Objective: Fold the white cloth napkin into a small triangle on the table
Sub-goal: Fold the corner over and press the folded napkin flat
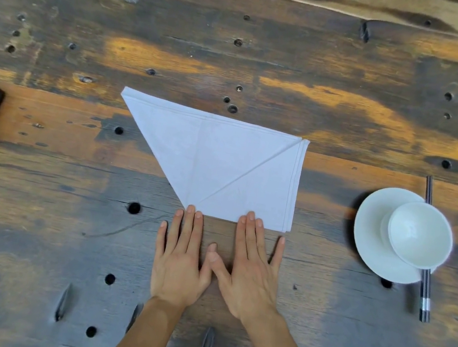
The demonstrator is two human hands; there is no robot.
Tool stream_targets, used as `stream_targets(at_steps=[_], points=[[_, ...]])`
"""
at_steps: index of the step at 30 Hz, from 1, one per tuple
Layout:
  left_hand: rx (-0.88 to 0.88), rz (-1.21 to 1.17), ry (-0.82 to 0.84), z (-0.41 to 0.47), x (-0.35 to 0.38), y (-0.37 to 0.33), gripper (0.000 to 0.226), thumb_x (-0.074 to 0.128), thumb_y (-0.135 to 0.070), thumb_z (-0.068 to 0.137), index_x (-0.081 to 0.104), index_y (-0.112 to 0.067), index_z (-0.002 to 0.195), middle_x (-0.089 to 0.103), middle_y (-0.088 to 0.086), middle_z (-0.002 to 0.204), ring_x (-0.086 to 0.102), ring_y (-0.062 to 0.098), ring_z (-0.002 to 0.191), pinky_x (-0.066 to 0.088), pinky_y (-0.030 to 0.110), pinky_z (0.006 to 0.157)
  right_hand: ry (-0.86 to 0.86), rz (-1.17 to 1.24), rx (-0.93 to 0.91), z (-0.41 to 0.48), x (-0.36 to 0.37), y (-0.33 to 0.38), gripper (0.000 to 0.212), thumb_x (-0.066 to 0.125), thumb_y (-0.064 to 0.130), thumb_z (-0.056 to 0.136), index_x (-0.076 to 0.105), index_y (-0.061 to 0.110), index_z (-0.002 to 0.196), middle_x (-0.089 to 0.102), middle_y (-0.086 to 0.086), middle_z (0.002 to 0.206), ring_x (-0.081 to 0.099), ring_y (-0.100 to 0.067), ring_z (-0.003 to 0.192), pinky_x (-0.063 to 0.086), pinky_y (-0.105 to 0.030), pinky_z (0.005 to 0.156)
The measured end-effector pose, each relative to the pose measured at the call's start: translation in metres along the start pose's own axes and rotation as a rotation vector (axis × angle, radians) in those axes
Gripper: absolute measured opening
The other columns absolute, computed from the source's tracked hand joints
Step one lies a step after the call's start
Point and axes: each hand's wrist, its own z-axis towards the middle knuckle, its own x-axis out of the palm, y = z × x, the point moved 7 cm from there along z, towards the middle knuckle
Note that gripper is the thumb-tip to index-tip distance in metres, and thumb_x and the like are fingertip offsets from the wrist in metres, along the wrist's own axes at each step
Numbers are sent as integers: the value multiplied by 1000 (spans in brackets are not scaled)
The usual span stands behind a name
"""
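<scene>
Lying flat, the white napkin shows one corner seemingly folded over.

White napkin with stitched hems; white plate and bowl; dark, silver-banded chopsticks; weathered grey-and-orange wooden table dotted with dark holes

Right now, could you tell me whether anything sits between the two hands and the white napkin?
Nothing visible does. The left hand and right hand lie flat on the table, fingertips already at the near edge of the napkin. The plate with its bowl and the chopsticks sit off to the right, apart from the cloth.
</scene>
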Motion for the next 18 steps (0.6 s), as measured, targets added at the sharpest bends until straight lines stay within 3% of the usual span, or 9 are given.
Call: stream_targets(at_steps=[8, 18], points=[[-21, -17, 9, -1, 0, 0, 70, 33, -49, 104, 25, -9, 161, 21, 8, 170, 12, 23, 159, 10, 50, 128, 3, -46, 51, -10, -10, -33, 90, 4, 79, 95, -12, 19, 159, -19, 5, 168, -21, -9, 153, -14, -58, 121], [-16, -19, 20, 0, 0, 0, 70, 31, -49, 105, 24, -9, 162, 18, 6, 171, 14, 24, 159, 14, 53, 127, -30, -63, 59, -13, -16, -33, 90, 4, 78, 96, -2, 16, 161, -9, 2, 169, -12, -12, 155, -12, -59, 121]])
